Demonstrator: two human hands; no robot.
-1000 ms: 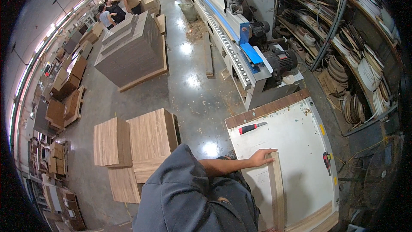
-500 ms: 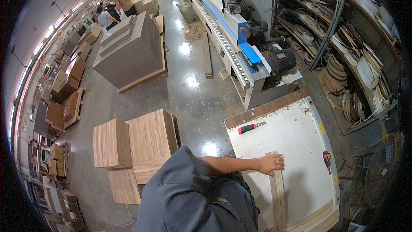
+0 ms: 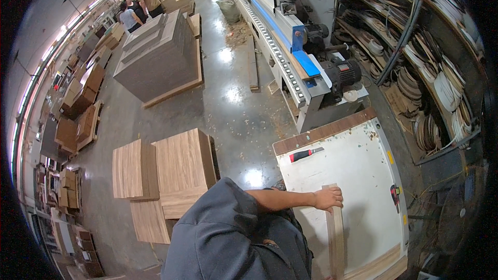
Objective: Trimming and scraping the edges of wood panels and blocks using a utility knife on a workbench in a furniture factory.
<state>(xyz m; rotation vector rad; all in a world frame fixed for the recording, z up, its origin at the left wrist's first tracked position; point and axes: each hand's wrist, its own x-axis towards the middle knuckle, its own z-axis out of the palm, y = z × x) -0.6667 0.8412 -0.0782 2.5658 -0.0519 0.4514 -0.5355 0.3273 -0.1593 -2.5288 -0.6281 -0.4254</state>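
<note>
My left hand (image 3: 328,198) is closed over the far end of a narrow wood-grain strip (image 3: 336,243), its fingers curled over the edge. The strip lies lengthwise on a white-topped worktable (image 3: 358,176). At the picture's lower edge, by the strip's near end, only a sliver of my right hand (image 3: 329,278) shows; its fingers are hidden. A red-and-black handled scraper or knife (image 3: 306,154) rests near the table's far brown edge. Toward the right edge lies another red-and-black tool (image 3: 395,197). More wood-grain strips (image 3: 381,267) lie at the near right corner.
Stacks of wood-grain panels (image 3: 181,171) stand left of me, with a big pallet of grey panels (image 3: 161,67) beyond. A long machine with a roller track (image 3: 280,62) runs ahead. Shelves of coiled edging strips (image 3: 415,93) line the right. Several people (image 3: 148,0) stand far off.
My left hand's fingers, stretched flat across the strip before, are now curled around its end. The view has shifted slightly.
</note>
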